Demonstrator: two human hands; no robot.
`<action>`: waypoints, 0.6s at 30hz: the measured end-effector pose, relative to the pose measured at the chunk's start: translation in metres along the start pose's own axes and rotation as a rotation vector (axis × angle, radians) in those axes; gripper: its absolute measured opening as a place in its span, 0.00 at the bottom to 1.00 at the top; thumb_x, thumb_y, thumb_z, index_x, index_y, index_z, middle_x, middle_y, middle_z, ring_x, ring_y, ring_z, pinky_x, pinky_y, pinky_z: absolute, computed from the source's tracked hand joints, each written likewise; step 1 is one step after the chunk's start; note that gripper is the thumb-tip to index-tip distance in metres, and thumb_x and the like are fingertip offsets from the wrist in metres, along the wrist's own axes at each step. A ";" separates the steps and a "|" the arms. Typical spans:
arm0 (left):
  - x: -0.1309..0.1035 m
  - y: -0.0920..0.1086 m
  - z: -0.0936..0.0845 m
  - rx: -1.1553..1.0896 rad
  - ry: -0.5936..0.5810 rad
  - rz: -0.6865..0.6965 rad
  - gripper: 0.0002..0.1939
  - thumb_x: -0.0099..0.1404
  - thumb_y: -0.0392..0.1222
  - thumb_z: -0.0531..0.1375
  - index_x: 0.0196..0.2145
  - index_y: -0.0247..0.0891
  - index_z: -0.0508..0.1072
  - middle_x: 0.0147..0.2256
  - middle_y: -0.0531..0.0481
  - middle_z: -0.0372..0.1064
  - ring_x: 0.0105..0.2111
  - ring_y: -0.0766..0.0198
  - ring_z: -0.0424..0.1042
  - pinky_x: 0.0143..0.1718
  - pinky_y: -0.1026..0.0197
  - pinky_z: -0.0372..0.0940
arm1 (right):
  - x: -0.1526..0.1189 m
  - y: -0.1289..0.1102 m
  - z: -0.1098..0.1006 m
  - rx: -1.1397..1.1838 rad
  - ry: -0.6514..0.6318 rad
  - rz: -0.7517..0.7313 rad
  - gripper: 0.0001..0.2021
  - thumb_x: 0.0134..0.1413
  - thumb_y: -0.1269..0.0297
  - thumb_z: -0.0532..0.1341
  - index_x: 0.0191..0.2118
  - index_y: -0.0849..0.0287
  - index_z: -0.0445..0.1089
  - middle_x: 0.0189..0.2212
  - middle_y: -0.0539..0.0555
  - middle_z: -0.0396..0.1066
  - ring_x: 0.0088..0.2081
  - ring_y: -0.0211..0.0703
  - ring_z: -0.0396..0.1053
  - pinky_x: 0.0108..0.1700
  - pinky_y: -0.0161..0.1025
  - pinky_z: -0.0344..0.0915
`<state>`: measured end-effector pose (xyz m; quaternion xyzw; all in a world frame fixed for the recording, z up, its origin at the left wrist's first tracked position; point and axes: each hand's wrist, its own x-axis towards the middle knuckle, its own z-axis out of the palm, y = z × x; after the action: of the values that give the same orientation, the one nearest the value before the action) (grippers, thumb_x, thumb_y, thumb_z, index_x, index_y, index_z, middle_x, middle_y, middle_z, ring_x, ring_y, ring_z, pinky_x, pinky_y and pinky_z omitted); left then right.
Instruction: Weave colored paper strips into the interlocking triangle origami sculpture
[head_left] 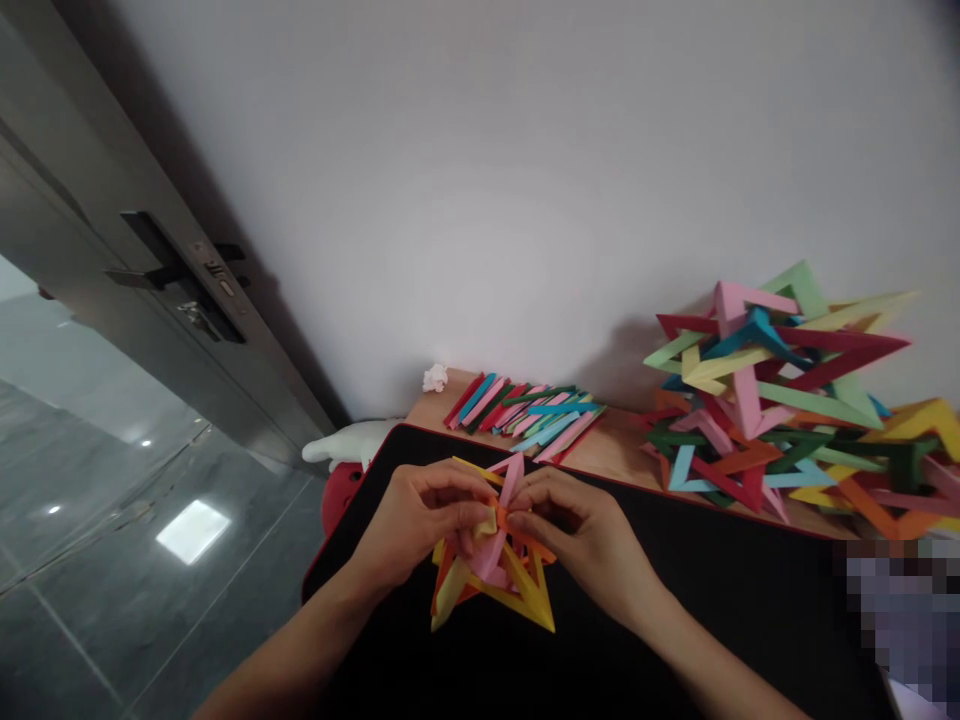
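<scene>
Between my hands is a folded-paper star (529, 590) in yellow, orange and pink strips, held over the black mat (675, 560). My left hand (420, 525) pinches its upper left part, where a pale yellow end shows by the thumb. On the other side, my right hand (581, 530) has thumb and fingers closed on an orange part near the top centre. A pink strip rises between the two hands. The fingers hide much of the upper middle of the star, and the exact joints there cannot be made out.
Behind the mat lies a row of folded paper strips (517, 405) on a wooden surface (626, 440). Crumpled white paper (435, 377) sits at its left end. Several finished paper stars (772, 370) are piled at right. A door with a handle (184, 280) stands at left.
</scene>
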<state>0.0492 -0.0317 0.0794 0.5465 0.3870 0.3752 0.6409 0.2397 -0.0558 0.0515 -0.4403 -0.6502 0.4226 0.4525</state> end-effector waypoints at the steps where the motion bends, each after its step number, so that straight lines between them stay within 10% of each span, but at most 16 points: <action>1: 0.000 0.000 0.000 0.001 -0.004 0.003 0.05 0.53 0.37 0.68 0.31 0.34 0.79 0.35 0.48 0.73 0.20 0.71 0.71 0.22 0.68 0.70 | 0.001 -0.001 0.001 0.001 0.001 -0.003 0.05 0.54 0.63 0.64 0.30 0.56 0.72 0.32 0.52 0.72 0.33 0.41 0.70 0.34 0.38 0.67; 18: -0.002 0.001 -0.005 0.170 0.048 0.084 0.02 0.55 0.36 0.67 0.29 0.39 0.80 0.35 0.47 0.75 0.33 0.63 0.74 0.31 0.66 0.69 | 0.003 -0.008 0.010 -0.216 -0.060 -0.086 0.07 0.62 0.69 0.53 0.32 0.56 0.64 0.31 0.52 0.65 0.33 0.41 0.64 0.36 0.39 0.61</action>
<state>0.0435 -0.0314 0.0796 0.6054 0.4097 0.3805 0.5665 0.2280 -0.0565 0.0575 -0.4454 -0.7235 0.3432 0.4004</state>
